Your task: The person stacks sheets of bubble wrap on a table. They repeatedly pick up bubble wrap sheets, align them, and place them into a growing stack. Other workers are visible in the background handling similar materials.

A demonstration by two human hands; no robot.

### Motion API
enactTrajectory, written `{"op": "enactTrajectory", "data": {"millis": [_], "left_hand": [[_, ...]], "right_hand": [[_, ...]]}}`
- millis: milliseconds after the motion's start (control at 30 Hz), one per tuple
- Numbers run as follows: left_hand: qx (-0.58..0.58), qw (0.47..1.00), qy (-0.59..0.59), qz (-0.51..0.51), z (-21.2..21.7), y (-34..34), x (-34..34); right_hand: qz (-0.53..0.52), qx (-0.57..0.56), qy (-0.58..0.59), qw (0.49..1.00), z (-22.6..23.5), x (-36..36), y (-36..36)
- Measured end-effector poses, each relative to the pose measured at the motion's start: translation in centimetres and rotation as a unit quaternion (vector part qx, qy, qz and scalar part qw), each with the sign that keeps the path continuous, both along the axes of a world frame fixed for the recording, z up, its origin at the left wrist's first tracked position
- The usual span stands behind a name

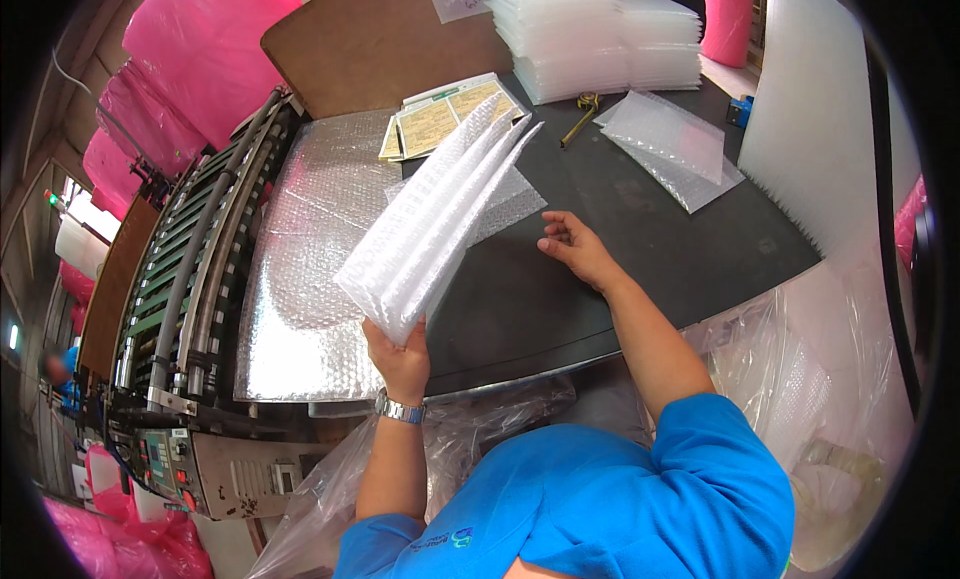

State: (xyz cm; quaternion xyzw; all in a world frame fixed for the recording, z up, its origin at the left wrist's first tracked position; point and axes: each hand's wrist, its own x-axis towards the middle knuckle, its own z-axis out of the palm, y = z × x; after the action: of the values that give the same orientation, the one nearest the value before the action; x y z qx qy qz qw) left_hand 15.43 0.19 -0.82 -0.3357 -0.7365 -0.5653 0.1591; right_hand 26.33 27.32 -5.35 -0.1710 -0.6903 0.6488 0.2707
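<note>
My left hand (398, 362), a metal watch on its wrist, grips the near end of a stack of white bubble-wrap bags (425, 219). The stack is raised at a slant above the dark tabletop (500, 324), its layers fanned and curved. Off to the right of it, my right hand (577, 251) hovers over the table with nothing in it, fingers partly curled and apart. Beneath the raised stack, a flat bubble-wrap piece (508, 204) lies partly covered. A clear bubble-wrap sheet (310, 249) spreads over the table's left side.
Tall stacks of white bags (570, 44) stand at the back. Nearby lie paper forms (425, 124), a yellow tape measure (580, 119) and loose bubble bags (680, 149). A roller machine (190, 269) borders the left; clear plastic film (800, 379) hangs at the right.
</note>
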Motion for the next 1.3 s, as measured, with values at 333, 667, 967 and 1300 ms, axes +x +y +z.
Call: {"op": "enactTrajectory", "data": {"millis": [333, 667, 967, 1300], "left_hand": [[0.091, 0.993, -0.036, -0.072, 0.5, 0.6, 0.5], [0.165, 0.959, -0.165, -0.162, 0.9, 0.8, 0.8], [0.150, 0.933, -0.247, -0.213, 0.7, 0.5, 1.3], [0.205, 0.780, -0.477, -0.350, -1.4, 0.5, 2.5]], "right_hand": [[0.001, 0.011, -0.010, 1.000, -0.3, -0.1, 0.2], [0.017, -0.011, 0.008, 1.000, 0.1, 0.0, -0.2], [0.079, -0.094, 0.097, 0.988, 0.9, 0.7, -0.7], [0.040, -0.117, -0.015, 0.992, 2.3, 7.1, -2.8]]}}
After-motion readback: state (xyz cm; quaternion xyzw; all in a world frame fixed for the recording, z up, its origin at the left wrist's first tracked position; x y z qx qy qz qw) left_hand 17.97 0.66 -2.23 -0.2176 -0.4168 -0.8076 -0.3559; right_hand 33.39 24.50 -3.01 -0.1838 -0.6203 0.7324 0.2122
